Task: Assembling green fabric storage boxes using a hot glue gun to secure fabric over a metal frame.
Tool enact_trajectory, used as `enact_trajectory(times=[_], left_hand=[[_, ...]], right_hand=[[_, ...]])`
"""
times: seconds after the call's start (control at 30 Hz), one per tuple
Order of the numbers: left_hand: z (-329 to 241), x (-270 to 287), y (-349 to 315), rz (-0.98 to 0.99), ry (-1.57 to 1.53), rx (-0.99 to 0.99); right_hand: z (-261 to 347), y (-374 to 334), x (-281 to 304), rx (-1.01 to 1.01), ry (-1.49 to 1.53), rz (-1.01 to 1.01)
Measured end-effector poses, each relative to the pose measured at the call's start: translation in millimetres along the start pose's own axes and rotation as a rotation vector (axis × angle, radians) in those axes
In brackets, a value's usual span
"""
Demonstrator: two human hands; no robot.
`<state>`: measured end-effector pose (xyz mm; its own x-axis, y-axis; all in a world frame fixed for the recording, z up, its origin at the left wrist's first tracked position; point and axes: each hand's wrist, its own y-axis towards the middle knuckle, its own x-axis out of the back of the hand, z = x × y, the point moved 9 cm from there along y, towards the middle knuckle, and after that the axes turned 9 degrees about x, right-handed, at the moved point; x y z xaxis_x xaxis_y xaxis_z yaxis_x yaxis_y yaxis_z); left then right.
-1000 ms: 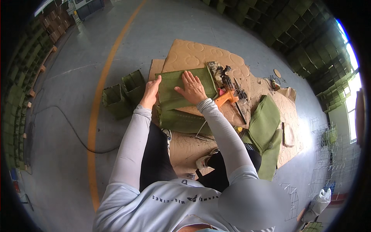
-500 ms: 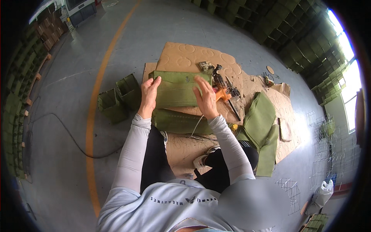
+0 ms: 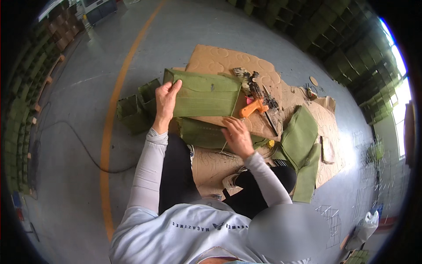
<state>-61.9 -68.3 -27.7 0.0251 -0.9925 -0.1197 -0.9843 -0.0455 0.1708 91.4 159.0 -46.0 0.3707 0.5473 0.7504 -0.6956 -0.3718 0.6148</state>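
From my remote feed: left hand [image 3: 166, 100] has the green fabric box [image 3: 202, 99] pinched at its left end, thumb on top, fingers mostly hidden. Box is over the cardboard sheet [image 3: 215, 56]. Right hand [image 3: 238, 137] half-open near the box's lower right corner, nothing visible in it; contact I can't tell. Step, I'd judge: handling the box's sides; next move calls for a steady left grip. Dark lettering on the grey shirt [image 3: 176, 240], not copied; small dark mark on the box, unreadable.
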Motion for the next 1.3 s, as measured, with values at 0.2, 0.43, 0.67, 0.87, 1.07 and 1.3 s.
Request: enact_trajectory(times=[0.2, 0.43, 0.67, 0.87, 1.07, 1.3], left_hand=[[-99, 89, -15, -0.067, 0.174, -0.114], [-124, 246, -27, -0.255, 0.831, -0.032], [51, 404, -49, -0.492, 1.249, 0.180], [148, 429, -63, -0.725, 1.386, 0.388], [222, 424, -36, -0.675, 1.224, 0.458], [282, 454, -49, -0.401, 0.896, 0.507]], right_hand=[[-46, -47, 59, -0.114, -0.031, 0.098], [-47, -45, 68, -0.164, -0.001, 0.116], [-51, -53, 37, -0.188, -0.002, 0.316], [-64, -73, 23, -0.260, -0.007, 0.383], [-63, -80, 10, -0.260, -0.021, 0.428], [-62, -79, 11, -0.253, -0.005, 0.451]])
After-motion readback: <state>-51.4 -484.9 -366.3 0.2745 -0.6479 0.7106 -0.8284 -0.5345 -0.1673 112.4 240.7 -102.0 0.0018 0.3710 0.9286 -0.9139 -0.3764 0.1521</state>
